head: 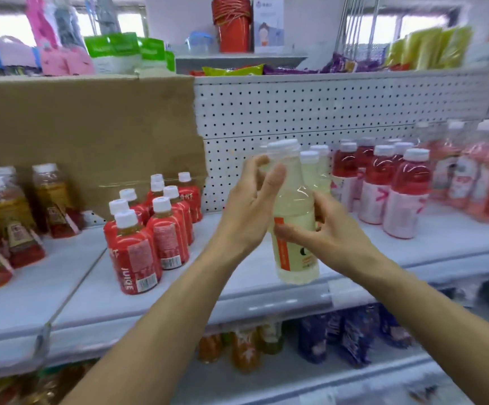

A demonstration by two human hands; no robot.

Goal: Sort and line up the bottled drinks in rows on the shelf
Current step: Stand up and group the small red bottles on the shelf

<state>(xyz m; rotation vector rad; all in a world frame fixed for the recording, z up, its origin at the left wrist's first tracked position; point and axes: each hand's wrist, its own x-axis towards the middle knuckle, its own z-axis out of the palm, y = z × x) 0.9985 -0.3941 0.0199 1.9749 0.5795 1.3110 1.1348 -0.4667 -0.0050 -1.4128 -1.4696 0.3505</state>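
Both hands are on one pale yellowish clear plastic bottle with white cap and orange-edged label. It's near upright, slightly tilted, held in the air over the front edge of the white metal shelf.
Left hand wraps the neck and shoulder, thumb in front, fingers curled behind.
Right hand grips the midsection, thumb across the top of the label.
The held bottle sits between two groups. A cluster of red-labelled juice bottles with white caps stands to its left, rows of pink-red drink bottles with white caps to its right.
Two matching pale bottles stand just behind it, near the white perforated back panel.
Far left: amber tea bottles in front of a brown cardboard sheet.
Frame edges are blurred, and the held bottle's label text is unreadable.
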